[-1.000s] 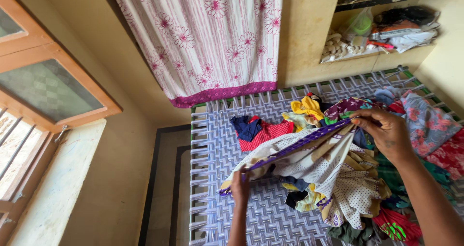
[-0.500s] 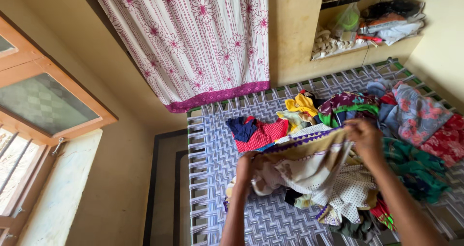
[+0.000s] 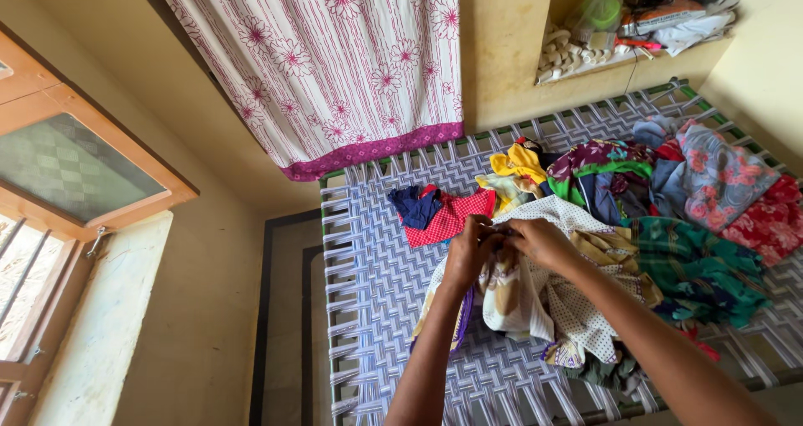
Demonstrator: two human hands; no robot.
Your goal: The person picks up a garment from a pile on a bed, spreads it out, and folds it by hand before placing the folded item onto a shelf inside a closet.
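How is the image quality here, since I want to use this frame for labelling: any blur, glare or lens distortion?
Head view: mostly sharp, both hands and the cream dotted cloth only slightly soft; daylight from the window at left blows out its lower panes; soft shadows, no hard glare on the woven cot; wide-angle lens bends walls and the flowered curtain outward.

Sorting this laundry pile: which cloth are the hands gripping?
The cream dotted cloth with the purple border; both hands pinch it together, unlike the red checked piece lying apart.
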